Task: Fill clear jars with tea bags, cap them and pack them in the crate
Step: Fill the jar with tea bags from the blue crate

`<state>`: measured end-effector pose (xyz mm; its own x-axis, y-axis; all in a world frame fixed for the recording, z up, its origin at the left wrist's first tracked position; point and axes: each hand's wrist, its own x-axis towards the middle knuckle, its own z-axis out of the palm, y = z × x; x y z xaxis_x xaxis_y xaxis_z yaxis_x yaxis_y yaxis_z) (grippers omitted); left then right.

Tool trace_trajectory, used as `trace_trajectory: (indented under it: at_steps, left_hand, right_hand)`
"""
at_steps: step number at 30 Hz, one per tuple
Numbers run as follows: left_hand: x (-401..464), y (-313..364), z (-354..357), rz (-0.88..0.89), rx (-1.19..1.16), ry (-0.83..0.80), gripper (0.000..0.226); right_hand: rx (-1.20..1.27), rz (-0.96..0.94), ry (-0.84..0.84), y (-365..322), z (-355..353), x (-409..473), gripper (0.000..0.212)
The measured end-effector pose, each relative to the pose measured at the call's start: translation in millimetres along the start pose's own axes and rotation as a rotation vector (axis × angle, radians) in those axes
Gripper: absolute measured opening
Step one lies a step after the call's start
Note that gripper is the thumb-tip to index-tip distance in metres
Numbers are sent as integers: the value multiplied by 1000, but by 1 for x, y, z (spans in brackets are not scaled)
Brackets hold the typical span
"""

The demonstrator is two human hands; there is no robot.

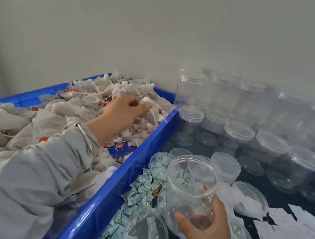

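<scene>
A blue crate (115,190) on the left is heaped with white tea bags (87,100) that carry red tags. My left hand (126,109) reaches into the pile at the crate's far right side and pinches a tea bag (150,104). My right hand (206,232) grips an open, empty clear jar (190,185), tilted with its mouth toward the crate, above the dark table. Loose clear lids (248,197) lie around the jar.
Several capped empty clear jars (238,134) stand in rows at the back right against the grey wall. Small green-and-white sachets (143,189) are scattered beside the crate. White paper slips (293,237) lie at the right front.
</scene>
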<state>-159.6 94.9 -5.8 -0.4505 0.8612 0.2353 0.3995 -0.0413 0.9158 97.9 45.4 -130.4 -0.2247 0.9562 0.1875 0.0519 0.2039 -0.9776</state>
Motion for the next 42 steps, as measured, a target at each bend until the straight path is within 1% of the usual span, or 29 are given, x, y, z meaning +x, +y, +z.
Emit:
trace_trajectory:
  at_steps: [1, 2, 3, 4, 6, 8, 10, 13, 15, 18, 20, 22, 25, 27, 29, 31, 33, 34, 36, 38, 39, 40, 42]
  left_hand:
    - [-4, 7, 5, 4, -114, 9, 10]
    - [-10, 13, 9, 17, -178, 12, 4]
    - [-17, 19, 13, 31, -218, -5, 4]
    - [-23, 25, 18, 44, -262, -43, 12]
    - [-36, 33, 24, 63, -346, -163, 27]
    - [-46, 38, 28, 101, -350, -295, 34]
    - [-55, 40, 29, 179, -229, -404, 32]
    - [-64, 40, 29, 354, 120, -511, 22]
    - [-69, 38, 30, 440, 295, -576, 16]
    - [-75, 36, 34, 546, 430, -644, 12]
    - [-78, 35, 36, 560, 461, -665, 14]
    - [-80, 36, 37, 547, 442, -665, 16]
    - [-78, 39, 35, 497, 357, -663, 10]
    - [-70, 40, 28, 450, 340, -619, 8]
    - [-51, 36, 16, 408, 336, -460, 15]
    - [-27, 26, -2, 344, 365, -235, 21]
    - [-4, 10, -23, 247, 480, -63, 15]
    - [6, 1, -33, 189, 567, -20, 12]
    - [20, -21, -49, 92, 791, -26, 14]
    - [26, -38, -58, 30, 1010, -89, 16]
    - [28, -44, -61, 9, 1067, -107, 16]
    - [29, -50, -62, -4, 1075, -111, 21]
    - [31, -60, -61, -3, 1051, -116, 56]
  right_hand:
    - [-56, -21, 8, 0, 0, 0, 100]
    - [-100, -37, 13, -1, 1, -1, 99]
    - [-132, -44, 16, -1, 2, -2, 97]
    - [-157, -43, 16, -2, 3, -3, 97]
    - [-178, -37, 22, -1, 4, -3, 104]
    - [-190, -40, 56, 0, 4, -2, 103]
    - [-200, -48, 87, -1, 5, -1, 96]
    - [-206, -56, 111, -1, 5, -1, 95]
    - [-220, -75, 117, -1, 6, -1, 96]
    - [-270, -110, 121, 0, 7, -2, 92]
    - [-283, -115, 123, -1, 7, -2, 91]
    - [-262, -90, 123, 0, 7, -3, 90]
    - [-217, -77, 109, 1, 7, -4, 89]
    - [-184, -84, 96, 0, 7, -5, 90]
    - [-157, -79, 71, 1, 6, -6, 96]
    - [-153, -66, 52, 0, 5, -6, 102]
    - [-140, -73, 45, 1, 4, -6, 100]
    - [-133, -81, 42, 1, 5, -6, 97]
    - [-128, -102, 47, 1, 6, -7, 93]
    - [-114, -99, 63, 1, 7, -7, 90]
    - [-108, -89, 65, 0, 7, -8, 88]
    - [-110, -83, 64, 0, 7, -8, 88]
    - [-120, -82, 62, 0, 7, -8, 92]
